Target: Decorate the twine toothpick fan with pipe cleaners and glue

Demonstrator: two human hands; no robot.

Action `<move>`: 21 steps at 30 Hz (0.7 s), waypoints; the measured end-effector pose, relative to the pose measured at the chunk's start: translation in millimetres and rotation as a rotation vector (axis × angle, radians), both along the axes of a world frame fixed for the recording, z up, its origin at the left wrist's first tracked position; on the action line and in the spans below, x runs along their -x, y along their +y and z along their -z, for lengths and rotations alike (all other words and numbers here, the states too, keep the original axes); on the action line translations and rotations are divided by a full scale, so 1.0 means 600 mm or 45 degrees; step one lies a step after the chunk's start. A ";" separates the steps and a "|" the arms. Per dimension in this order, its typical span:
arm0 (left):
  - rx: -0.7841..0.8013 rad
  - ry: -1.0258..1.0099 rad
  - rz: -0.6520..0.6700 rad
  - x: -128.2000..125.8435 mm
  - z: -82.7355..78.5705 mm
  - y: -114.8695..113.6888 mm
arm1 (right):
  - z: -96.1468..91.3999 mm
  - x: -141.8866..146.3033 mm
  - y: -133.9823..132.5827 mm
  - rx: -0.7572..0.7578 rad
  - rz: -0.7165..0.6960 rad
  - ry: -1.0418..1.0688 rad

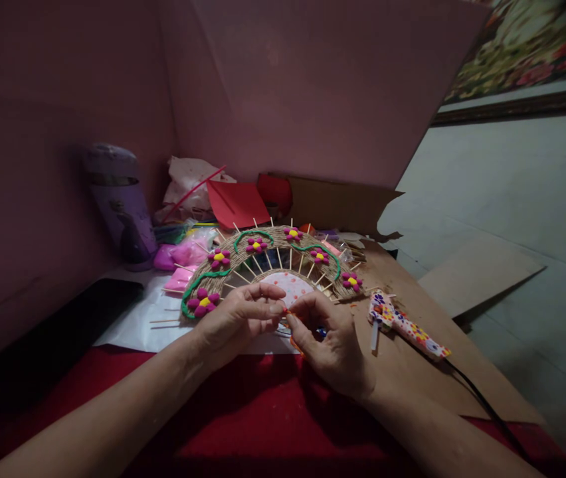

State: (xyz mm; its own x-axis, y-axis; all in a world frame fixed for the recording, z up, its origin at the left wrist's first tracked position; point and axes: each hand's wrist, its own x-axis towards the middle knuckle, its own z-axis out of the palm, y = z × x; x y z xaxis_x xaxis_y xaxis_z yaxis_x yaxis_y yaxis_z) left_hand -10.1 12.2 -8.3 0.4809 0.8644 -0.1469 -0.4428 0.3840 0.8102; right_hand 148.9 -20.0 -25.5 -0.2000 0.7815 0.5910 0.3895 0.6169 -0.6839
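My left hand (243,312) and my right hand (330,342) meet in front of a fan-shaped craft. Both are closed in a pinch on a small orange-red piece (286,311), too small to name and partly hidden by the fingertips. Some more orange shows under my right hand. Behind them the half-ring of wound twine (276,238) has thin sticks poking out, magenta flowers (204,302) with yellow centres, and curling green strands (206,275). At its middle lies a white half-disc (287,285) with orange-red dots.
A flower-patterned glue gun (407,325) with a black cord lies on brown cardboard (462,375) at the right. Purple tumbler (121,212), pink packets (183,253) and red paper (238,204) stand or lie behind. A dark flat object (78,325) is at the left, on red cloth (223,411).
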 end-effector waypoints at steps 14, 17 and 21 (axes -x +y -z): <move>-0.009 -0.018 0.010 0.000 0.001 0.001 | -0.006 0.001 -0.002 -0.112 0.049 -0.064; -0.014 -0.013 0.007 0.000 0.000 0.000 | -0.005 0.000 -0.002 -0.136 0.076 -0.063; -0.019 -0.020 0.016 -0.001 -0.001 -0.001 | -0.003 0.001 -0.002 -0.143 0.073 -0.063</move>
State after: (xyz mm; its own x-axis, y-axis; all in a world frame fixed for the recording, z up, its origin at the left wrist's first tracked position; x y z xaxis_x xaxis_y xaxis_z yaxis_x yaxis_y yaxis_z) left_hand -9.5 11.9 -7.7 0.4938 0.8603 -0.1264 -0.4509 0.3776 0.8088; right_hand 148.3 -21.3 -23.5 -0.1882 0.7217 0.6661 0.4578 0.6645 -0.5906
